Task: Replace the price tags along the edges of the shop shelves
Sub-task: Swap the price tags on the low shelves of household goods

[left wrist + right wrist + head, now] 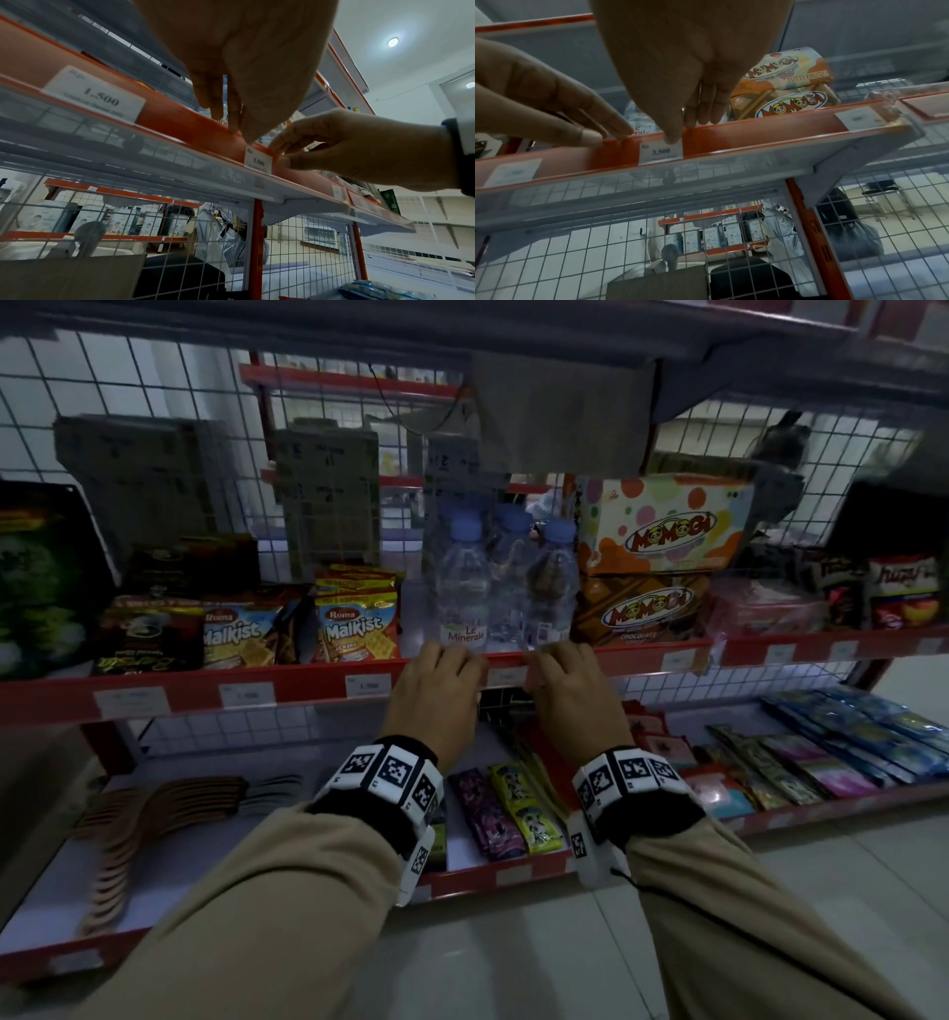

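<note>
Both of your hands are up at the red front edge of the middle shelf (308, 683), right below the water bottles (462, 588). Between your hands sits a small white price tag (661, 151) that says 3.500. It lies flat in the clear strip along the red edge. Your right hand (575, 695) is on the right end of the tag. Its thumb (672, 138) presses on the top of the tag, and its fingers (706, 113) reach straight up over the top of the edge. The hand is loose and not a fist, and it grips nothing. Your left hand (436, 695) is just beside the tag on the left. Its fingers (228, 113) are straight too, with the tips touching the top of the red edge. It holds nothing. More to the left along the same edge is another white tag (95, 95) that says 1.500. To the right of the bottles are two snack boxes (662, 557), one on top of the other. On the shelf below lie many small bright packets (503, 809).
</note>
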`<state>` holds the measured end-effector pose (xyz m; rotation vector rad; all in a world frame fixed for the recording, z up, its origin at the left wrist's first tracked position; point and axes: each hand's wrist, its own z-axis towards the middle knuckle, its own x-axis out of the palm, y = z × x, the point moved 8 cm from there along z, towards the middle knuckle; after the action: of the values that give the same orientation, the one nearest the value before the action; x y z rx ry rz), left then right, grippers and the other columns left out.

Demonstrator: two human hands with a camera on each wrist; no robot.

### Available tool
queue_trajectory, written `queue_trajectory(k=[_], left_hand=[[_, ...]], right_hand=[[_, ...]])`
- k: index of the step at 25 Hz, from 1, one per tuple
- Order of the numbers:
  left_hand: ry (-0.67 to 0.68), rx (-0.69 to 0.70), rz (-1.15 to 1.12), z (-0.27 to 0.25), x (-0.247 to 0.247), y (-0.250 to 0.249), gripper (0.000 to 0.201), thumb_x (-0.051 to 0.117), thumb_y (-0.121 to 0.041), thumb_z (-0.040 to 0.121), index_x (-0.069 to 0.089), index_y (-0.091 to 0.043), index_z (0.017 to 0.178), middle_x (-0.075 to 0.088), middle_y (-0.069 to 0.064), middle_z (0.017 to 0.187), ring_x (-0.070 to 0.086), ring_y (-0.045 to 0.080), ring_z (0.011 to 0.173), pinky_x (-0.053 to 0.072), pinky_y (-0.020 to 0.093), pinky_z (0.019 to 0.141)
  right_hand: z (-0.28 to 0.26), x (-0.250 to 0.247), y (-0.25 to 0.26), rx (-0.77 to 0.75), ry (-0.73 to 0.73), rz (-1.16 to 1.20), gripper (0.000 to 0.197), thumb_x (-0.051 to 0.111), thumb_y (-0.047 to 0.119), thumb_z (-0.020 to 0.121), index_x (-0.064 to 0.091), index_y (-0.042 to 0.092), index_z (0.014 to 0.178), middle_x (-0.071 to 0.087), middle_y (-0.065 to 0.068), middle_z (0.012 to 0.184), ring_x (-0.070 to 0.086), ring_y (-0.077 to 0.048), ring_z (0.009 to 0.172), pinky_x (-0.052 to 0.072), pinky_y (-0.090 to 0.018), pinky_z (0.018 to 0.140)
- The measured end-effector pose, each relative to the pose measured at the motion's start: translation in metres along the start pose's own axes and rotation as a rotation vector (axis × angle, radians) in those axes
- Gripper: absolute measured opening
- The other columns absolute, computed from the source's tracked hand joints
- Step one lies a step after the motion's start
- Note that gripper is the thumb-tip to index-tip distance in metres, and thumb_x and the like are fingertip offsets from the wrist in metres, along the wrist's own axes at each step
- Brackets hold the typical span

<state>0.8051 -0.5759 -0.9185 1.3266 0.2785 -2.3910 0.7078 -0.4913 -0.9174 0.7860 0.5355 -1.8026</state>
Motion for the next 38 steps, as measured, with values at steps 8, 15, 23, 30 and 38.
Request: queue_trajectory(k=[8, 15, 23, 30, 38], left_hand=[[0.011, 0.099, -0.056, -0.007, -0.004, 0.009, 0.040, 0.055, -0.035, 0.089, 0.051, -0.022, 0.126, 0.046, -0.001, 0.131, 0.041, 0.024, 0.118, 0.034, 0.039, 0.097], [0.026, 0.189, -0.082, 0.017, -0.013, -0.010, 0.042, 0.047, -0.044, 0.093, 0.046, -0.023, 0.129, 0.049, 0.000, 0.126, 0.042, 0.025, 0.120, 0.034, 0.040, 0.101], [0.011, 0.187, -0.098, 0.039, 0.021, -0.075, 0.040, 0.048, -0.045, 0.092, 0.048, -0.025, 0.126, 0.049, -0.001, 0.125, 0.042, 0.023, 0.117, 0.033, 0.037, 0.098], [-0.075, 0.119, 0.000, 0.077, 0.052, -0.136, 0.039, 0.054, -0.041, 0.087, 0.051, -0.023, 0.122, 0.045, 0.001, 0.122, 0.041, 0.024, 0.112, 0.036, 0.037, 0.091], [-0.208, 0.001, 0.088, 0.102, 0.064, -0.178, 0.039, 0.062, -0.032, 0.078, 0.057, -0.018, 0.114, 0.051, 0.006, 0.109, 0.047, 0.028, 0.098, 0.037, 0.039, 0.079]], right_hand=[[0.013, 0.004, 0.006, 0.064, 0.219, -0.253, 0.026, 0.055, 0.022, 0.089, 0.057, 0.008, 0.111, 0.056, -0.012, 0.110, 0.047, -0.029, 0.099, 0.043, -0.037, 0.081], [0.000, -0.015, -0.025, 0.267, 0.175, -0.204, 0.029, 0.058, 0.025, 0.089, 0.058, 0.011, 0.115, 0.056, -0.010, 0.113, 0.048, -0.031, 0.106, 0.045, -0.043, 0.084], [-0.035, -0.012, -0.126, 0.355, 0.118, -0.140, 0.031, 0.058, 0.025, 0.089, 0.055, 0.010, 0.116, 0.055, -0.009, 0.115, 0.047, -0.030, 0.110, 0.046, -0.042, 0.085], [-0.038, -0.020, -0.184, 0.111, -0.135, -0.057, 0.028, 0.061, 0.020, 0.086, 0.065, 0.007, 0.111, 0.063, -0.012, 0.104, 0.055, -0.033, 0.093, 0.047, -0.041, 0.073], [-0.021, -0.013, -0.205, -0.026, -0.160, 0.069, 0.035, 0.065, 0.034, 0.076, 0.060, 0.010, 0.101, 0.054, -0.013, 0.104, 0.050, -0.033, 0.093, 0.042, -0.040, 0.078]])
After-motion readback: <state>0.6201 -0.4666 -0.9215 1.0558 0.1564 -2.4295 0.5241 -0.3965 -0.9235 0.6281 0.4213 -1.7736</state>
